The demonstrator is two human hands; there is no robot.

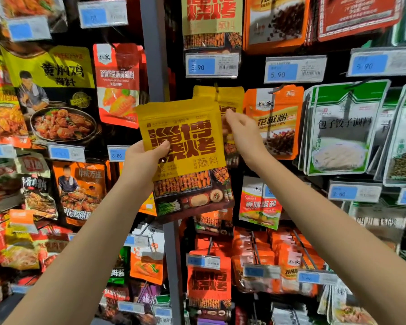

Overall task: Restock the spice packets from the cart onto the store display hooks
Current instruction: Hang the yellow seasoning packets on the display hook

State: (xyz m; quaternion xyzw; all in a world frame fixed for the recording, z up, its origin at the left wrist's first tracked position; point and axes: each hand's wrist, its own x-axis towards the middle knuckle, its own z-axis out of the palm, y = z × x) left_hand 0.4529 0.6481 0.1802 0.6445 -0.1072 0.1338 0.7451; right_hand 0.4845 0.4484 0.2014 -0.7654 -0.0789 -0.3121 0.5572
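A store worker restocks a wall of seasoning, with the left hand (148,160) gripping a yellow spice packet (183,146) by its lower left edge, thumb pressed across the printed front and fingers hidden behind. The packet is held upright and face-out, raised level with the row it belongs to, apparently so its top can be lined up with the display hook (216,87). A second edge along its top suggests more than one packet may be in the grip, though that cannot be told for certain. The right hand (240,133) reaches past the packet's right side to the matching hung packets (230,97), which hang just behind and slightly to the right; its fingertips meet their front, likely steadying or pushing them back to make room on the hook, but whether it pinches them or only presses cannot be told. The held packet is not yet on the hook, and the slot at its top is not clearly visible. Above hangs a price tag (211,66) reading 3.90; orange pepper packets (277,123) hang just beside on the right, and a grey upright post (154,55) divides the display on the left. The cart is out of view.
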